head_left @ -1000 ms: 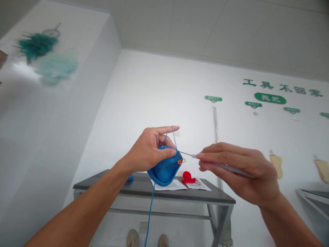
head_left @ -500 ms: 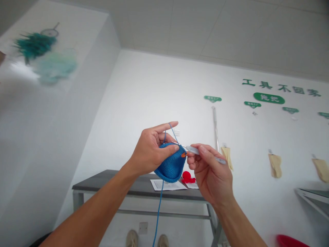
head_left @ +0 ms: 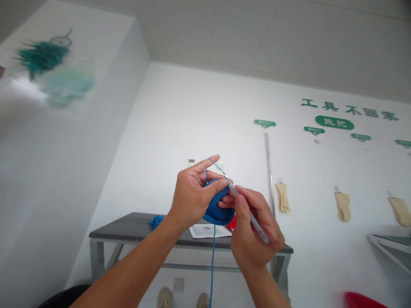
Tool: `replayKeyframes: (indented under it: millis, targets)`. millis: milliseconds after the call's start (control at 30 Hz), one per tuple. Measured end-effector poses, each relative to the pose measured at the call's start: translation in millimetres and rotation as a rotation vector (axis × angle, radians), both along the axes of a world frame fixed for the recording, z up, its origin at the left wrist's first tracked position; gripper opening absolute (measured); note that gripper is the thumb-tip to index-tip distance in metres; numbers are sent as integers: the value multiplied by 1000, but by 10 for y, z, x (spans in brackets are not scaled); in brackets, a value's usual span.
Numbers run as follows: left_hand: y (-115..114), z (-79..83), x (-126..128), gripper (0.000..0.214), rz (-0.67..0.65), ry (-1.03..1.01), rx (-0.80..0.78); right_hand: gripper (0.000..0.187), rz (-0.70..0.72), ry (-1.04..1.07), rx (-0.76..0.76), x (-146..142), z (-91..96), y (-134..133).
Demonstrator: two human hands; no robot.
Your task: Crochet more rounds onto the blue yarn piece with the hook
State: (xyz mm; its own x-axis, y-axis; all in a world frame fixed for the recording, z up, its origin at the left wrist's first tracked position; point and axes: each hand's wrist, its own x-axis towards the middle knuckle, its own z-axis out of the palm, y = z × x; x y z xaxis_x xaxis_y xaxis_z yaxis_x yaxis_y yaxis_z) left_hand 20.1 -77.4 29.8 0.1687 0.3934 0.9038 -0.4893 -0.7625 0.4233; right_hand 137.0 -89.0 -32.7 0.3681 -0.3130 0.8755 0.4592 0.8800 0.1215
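Note:
My left hand (head_left: 192, 196) pinches a round blue crocheted piece (head_left: 217, 210) between thumb and fingers, held up in front of me. Blue yarn (head_left: 212, 261) loops over its raised index finger and hangs down from the piece. My right hand (head_left: 252, 233) grips a grey crochet hook (head_left: 253, 220) like a pen, fingers closed round it. The hook's tip meets the top edge of the blue piece, right beside my left thumb. Both hands touch at the piece.
A dark grey table (head_left: 135, 229) with metal legs stands below, carrying a white paper sheet (head_left: 205, 231), a blue yarn tuft (head_left: 156, 222) and a partly hidden red item (head_left: 232, 222). Beige gloves (head_left: 283, 197) hang on the white wall. A teal feather ornament (head_left: 41, 55) hangs upper left.
My right hand has moved left and closed in on the blue piece, bringing the hook tip from well clear of it into its top edge. The left hand stayed nearly in place.

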Motion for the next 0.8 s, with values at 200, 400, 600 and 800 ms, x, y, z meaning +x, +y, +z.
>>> replayKeyframes:
  millis: [200,400,600,800]
  targets:
    - [-25,27,-35,80,-118,-11,-19,49,-242,-93,99,45,-75,64]
    - [-9,62,-111,87,-250,-4,-60,44,29,-218,42,141,-24,17]
    - [-47,24,-140,84,-114,-19,36,17,435,-229,-107,178,86,-9]
    - [-60,-53,-86,70,219,-53,191,19,378,-137,-132,53,43,-29]
